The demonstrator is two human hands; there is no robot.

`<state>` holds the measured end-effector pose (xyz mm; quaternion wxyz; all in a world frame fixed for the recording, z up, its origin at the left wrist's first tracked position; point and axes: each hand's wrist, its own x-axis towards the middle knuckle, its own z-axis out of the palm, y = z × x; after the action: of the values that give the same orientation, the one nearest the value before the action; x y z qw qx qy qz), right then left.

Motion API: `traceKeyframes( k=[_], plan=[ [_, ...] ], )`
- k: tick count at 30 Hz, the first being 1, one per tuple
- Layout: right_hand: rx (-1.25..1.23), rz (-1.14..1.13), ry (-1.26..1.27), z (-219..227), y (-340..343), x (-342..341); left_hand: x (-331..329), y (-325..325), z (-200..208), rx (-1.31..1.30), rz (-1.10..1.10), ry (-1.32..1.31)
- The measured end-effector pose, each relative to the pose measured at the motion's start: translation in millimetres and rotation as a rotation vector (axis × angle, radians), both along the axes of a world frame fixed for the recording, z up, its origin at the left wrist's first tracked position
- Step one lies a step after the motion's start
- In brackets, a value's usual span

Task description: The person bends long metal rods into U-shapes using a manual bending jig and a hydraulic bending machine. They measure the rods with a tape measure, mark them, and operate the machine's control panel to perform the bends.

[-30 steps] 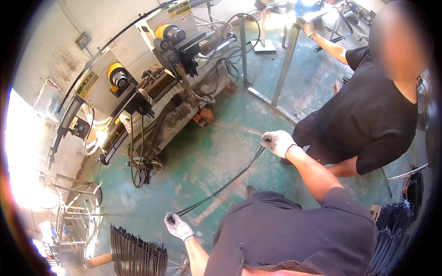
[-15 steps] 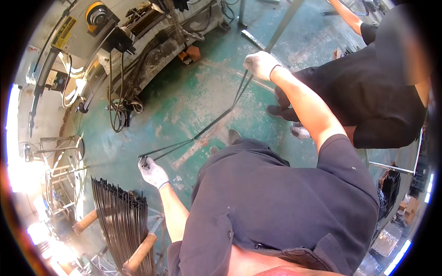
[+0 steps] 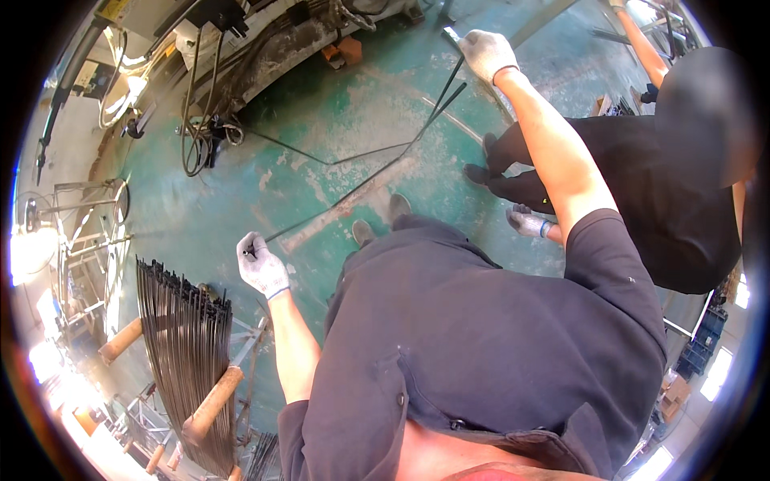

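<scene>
Two thin, dark, bent metal rods cross in front of me over the floor. My left hand (image 3: 263,266), in a pale glove, is closed round the end of one bent rod (image 3: 341,200). That rod runs up to the right, bends, and its far end hangs free below my other hand. Raised at the upper right, my gloved right hand (image 3: 487,56) is closed on the end of the second bent rod (image 3: 369,154). This one bends twice and stretches toward the machine at the left. Where the two cross, I cannot tell whether they touch.
A thick bundle of dark rods (image 3: 184,345) rests at the lower left between brown round posts (image 3: 212,405). A machine (image 3: 281,72) with hanging cables stands at the upper left. Close on my right is a co-worker in dark clothes (image 3: 626,200), one gloved hand (image 3: 527,220) hanging low.
My right hand has moved up and to the right. The two rods, close together before, have spread apart, and one now swings out toward the machine. My left hand has shifted slightly upward.
</scene>
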<state>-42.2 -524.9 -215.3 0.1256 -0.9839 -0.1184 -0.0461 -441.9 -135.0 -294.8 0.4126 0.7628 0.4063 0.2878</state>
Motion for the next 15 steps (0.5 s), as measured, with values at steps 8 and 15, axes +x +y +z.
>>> traceKeyframes(
  k=[8, 15],
  plan=[
    [0.028, 0.024, -0.052, 5, 25, 0, -1, -10, -1, 0.003, 0.003, -0.045],
    [0.096, 0.048, -0.063, 2, 56, -21, -10, -13, -7, -0.004, -0.019, -0.071]
  ],
)
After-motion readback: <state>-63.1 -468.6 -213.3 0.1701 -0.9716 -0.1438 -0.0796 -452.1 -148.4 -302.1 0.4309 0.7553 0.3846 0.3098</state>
